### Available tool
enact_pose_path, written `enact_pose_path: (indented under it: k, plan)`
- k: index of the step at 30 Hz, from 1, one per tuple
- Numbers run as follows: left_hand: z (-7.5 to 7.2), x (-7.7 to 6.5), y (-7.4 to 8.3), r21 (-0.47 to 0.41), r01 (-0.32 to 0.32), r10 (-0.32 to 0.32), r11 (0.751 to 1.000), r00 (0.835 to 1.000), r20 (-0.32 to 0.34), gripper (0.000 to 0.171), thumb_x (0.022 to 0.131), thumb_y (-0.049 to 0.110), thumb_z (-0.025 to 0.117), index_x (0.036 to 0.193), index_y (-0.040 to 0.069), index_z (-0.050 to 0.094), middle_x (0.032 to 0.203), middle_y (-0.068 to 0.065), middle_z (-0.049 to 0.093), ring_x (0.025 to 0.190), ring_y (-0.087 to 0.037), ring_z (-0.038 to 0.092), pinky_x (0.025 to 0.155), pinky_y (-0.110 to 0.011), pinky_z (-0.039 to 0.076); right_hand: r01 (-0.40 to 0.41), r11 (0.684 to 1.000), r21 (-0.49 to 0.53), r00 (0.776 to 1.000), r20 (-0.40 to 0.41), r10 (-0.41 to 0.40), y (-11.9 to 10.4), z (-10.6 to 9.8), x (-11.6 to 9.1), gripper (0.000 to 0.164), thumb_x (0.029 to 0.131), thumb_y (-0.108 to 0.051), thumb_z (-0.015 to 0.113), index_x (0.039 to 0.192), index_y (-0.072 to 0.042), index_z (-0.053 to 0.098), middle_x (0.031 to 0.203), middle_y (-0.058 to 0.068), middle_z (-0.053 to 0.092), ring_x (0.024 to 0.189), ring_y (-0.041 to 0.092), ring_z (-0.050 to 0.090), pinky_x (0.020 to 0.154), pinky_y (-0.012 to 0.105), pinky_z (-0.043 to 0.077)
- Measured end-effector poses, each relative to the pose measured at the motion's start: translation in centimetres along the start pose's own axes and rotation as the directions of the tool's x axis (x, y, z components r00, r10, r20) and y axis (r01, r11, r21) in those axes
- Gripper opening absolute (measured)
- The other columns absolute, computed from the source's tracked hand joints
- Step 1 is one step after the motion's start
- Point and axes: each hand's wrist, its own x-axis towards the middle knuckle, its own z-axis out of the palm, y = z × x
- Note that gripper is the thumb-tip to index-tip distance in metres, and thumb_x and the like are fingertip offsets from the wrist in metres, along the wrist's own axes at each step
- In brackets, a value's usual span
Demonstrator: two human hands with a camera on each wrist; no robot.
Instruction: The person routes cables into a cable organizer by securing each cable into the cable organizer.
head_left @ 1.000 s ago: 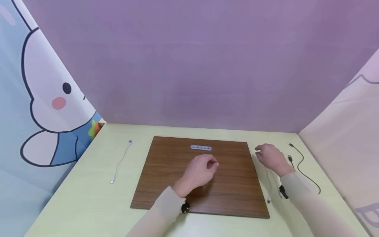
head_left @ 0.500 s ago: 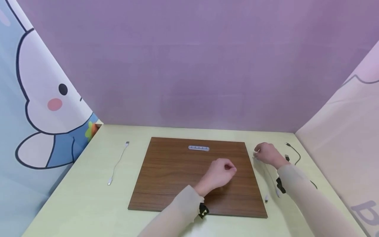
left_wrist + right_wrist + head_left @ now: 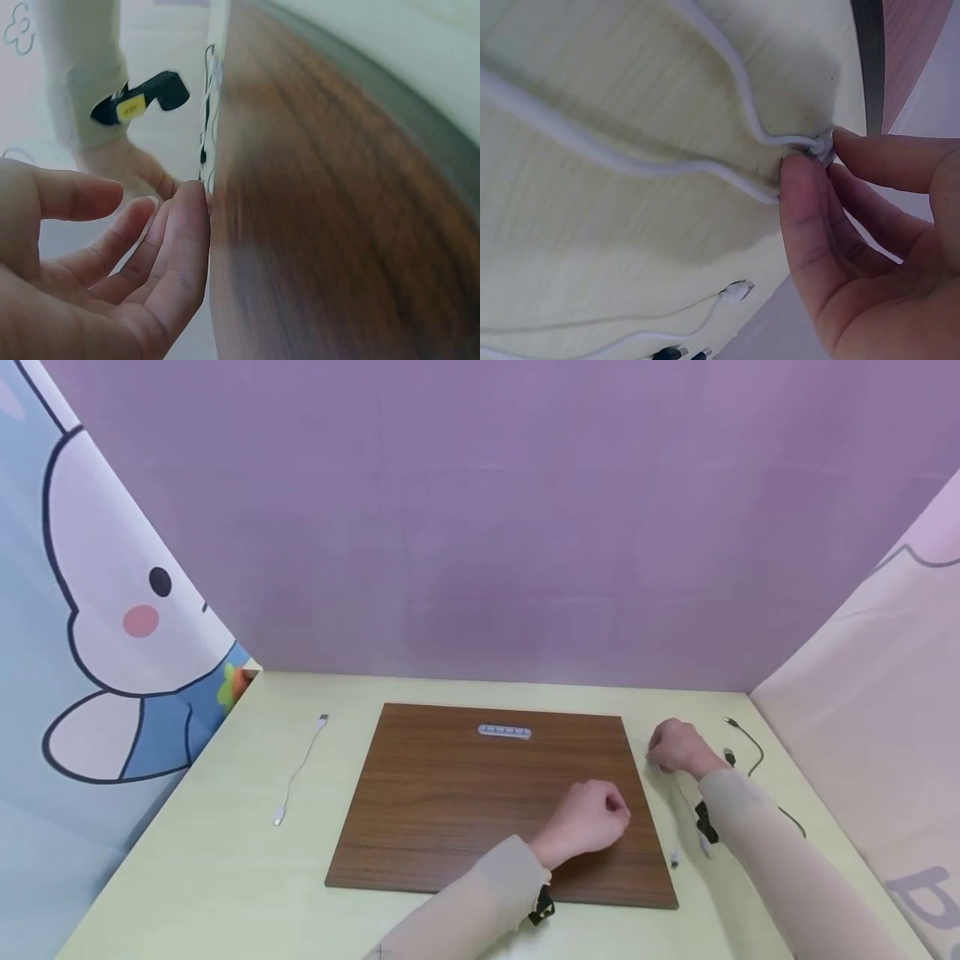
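At the right side of the brown wooden board (image 3: pixel 442 802), my right hand (image 3: pixel 678 748) pinches the connector end of a white USB cable (image 3: pixel 742 86) between thumb and fingertips. A second white cable strand (image 3: pixel 619 159) runs behind the same fingers, its end hidden there. Over the right part of the board is my left hand (image 3: pixel 588 817), its fingers loosely bent and nothing in them; the left wrist view shows a gap between thumb and fingers. A small pale blue slotted cable holder (image 3: pixel 505 732) lies near the board's far edge.
Left of the board lies another white cable (image 3: pixel 297 770). Beyond the right hand are a black cable (image 3: pixel 757 752) and a further white USB plug (image 3: pixel 737 291). A purple backdrop (image 3: pixel 480 527) stands behind the table, with printed cloths at both sides.
My left hand has moved right and nearer across the board. The right hand's fingers have closed in on the white cable end beside the board's right edge.
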Motion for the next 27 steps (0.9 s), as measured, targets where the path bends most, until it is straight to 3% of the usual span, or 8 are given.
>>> enact_pose_path:
  k: [7,13,18,23,27]
  plan:
    - [1.4,0.0,0.7,0.017,-0.008,0.007,1.0,0.998,0.056,0.007,0.095,0.022,0.068,0.089,0.019,0.07,0.081,0.013,0.06,0.078,-0.007,0.053,0.072,-0.023,0.046,-0.027,1.0,0.003,1.0,0.017,0.027,-0.2,0.0,-0.2,0.014,0.088,-0.007,0.063,0.095,0.006,0.061,0.069,0.01,0.062,0.062,0.018,0.058,0.059,0.03,0.046]
    - [1.9,0.0,0.6,0.029,-0.006,0.003,1.0,0.996,0.094,0.007,0.096,0.019,0.067,0.09,0.017,0.069,0.08,0.011,0.058,0.075,-0.008,0.052,0.068,-0.023,0.045,-0.021,0.998,0.054,1.0,0.021,0.02,-0.4,0.5,0.1,0.016,0.088,-0.007,0.065,0.097,0.006,0.062,0.068,0.009,0.063,0.06,0.017,0.059,0.06,0.029,0.047]
    - [2.6,0.7,0.8,0.079,-0.028,0.022,0.996,0.996,0.087,0.006,0.095,0.019,0.066,0.091,0.018,0.069,0.082,0.012,0.059,0.075,-0.007,0.052,0.066,-0.022,0.044,-0.005,0.997,0.074,1.0,-0.011,0.006,-0.3,0.4,0.1,0.021,0.088,-0.01,0.067,0.1,0.008,0.067,0.064,0.006,0.064,0.059,0.016,0.06,0.062,0.029,0.047]
    - [3.3,1.3,1.1,0.088,-0.047,0.04,0.995,0.997,0.072,0.004,0.091,0.017,0.067,0.094,0.017,0.07,0.086,0.013,0.063,0.079,-0.006,0.054,0.07,-0.02,0.045,-0.001,0.985,0.171,0.999,-0.038,0.008,-0.1,0.0,-0.2,0.023,0.092,-0.011,0.067,0.104,0.009,0.067,0.068,0.006,0.066,0.063,0.015,0.061,0.062,0.03,0.048]
    - [3.3,1.6,1.1,0.052,-0.014,0.011,0.999,0.998,0.055,0.017,0.09,0.015,0.067,0.106,0.013,0.071,0.094,0.009,0.065,0.083,-0.007,0.055,0.074,-0.021,0.046,0.012,0.958,0.286,1.0,-0.027,-0.004,-0.5,0.1,-0.3,0.024,0.095,-0.01,0.066,0.108,0.01,0.064,0.079,0.01,0.068,0.066,0.013,0.063,0.063,0.029,0.055]
